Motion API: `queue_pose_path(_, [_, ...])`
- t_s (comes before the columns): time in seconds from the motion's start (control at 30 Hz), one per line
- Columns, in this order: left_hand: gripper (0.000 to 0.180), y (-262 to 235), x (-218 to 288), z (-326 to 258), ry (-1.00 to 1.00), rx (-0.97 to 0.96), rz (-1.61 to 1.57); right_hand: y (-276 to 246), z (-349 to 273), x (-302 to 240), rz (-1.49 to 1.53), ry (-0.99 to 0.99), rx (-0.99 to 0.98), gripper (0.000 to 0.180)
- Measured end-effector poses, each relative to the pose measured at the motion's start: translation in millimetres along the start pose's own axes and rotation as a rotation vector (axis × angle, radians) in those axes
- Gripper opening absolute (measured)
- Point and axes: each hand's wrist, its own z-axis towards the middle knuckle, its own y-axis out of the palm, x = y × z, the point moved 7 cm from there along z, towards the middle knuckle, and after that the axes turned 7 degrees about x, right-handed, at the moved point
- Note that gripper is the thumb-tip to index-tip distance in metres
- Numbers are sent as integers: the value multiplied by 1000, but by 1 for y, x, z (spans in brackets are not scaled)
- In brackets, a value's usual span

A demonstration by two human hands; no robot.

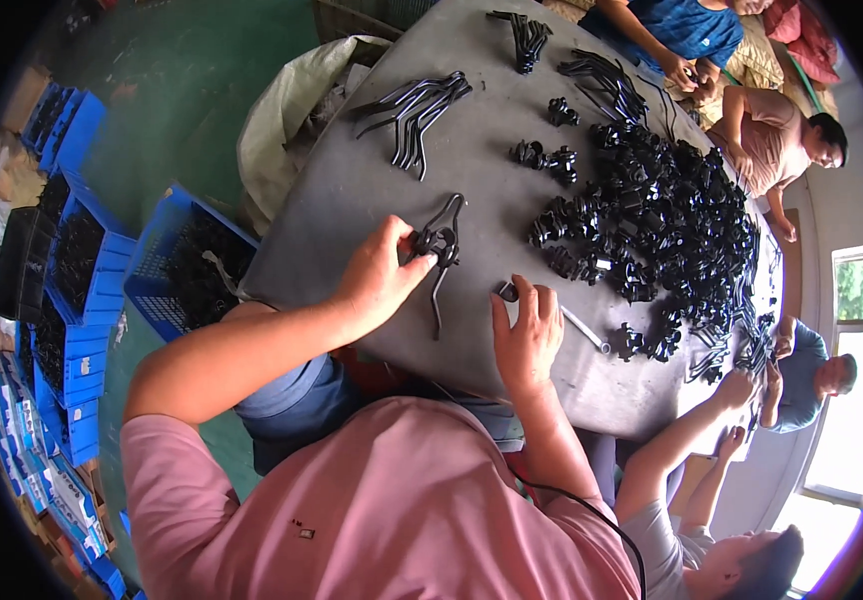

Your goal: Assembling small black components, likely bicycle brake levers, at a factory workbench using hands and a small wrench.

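Note:
My left hand (392, 268) is closed on a black clamp (439, 243), pinched between thumb and fingers above the grey table. A bent black metal rod (439, 300) runs through the clamp, with a curved end pointing away from me and a straight end toward me. To the right, my right hand (532, 335) is curled, thumb against forefinger. A small dark piece (509, 292) shows at those fingertips; its kind is unclear. A silver metal tube (586, 331) sticks out past the right side of this hand; whether the fingers hold it is hidden.
A large pile of black clamps (652, 210) covers the table's right side. Bent black rods (422, 110) lie in bunches at the far side. Blue crates (177, 265) and a white sack (297, 110) stand left of the table (352, 230). Several people work around it.

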Motion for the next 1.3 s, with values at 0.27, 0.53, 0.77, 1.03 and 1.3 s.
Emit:
queue_pose_path(0.27, [30,3,-11,18,-41,-17,-151,20,4,21,67,25,-151,29])
queue_pose_path(0.53, [32,8,-27,14,-178,-101,-218,34,18,-21,152,-48,-342,36])
queue_pose_path(0.77, [25,18,-27,10,-316,-249,-445,26,11,-6,161,-182,-195,38])
queue_pose_path(1.03, [28,21,-29,6,-415,-238,-588,19,20,-15,593,188,-143,29])
queue_pose_path(1.3, [31,27,-25,-2,-452,-239,-624,40,34,-32,843,364,-127,24])
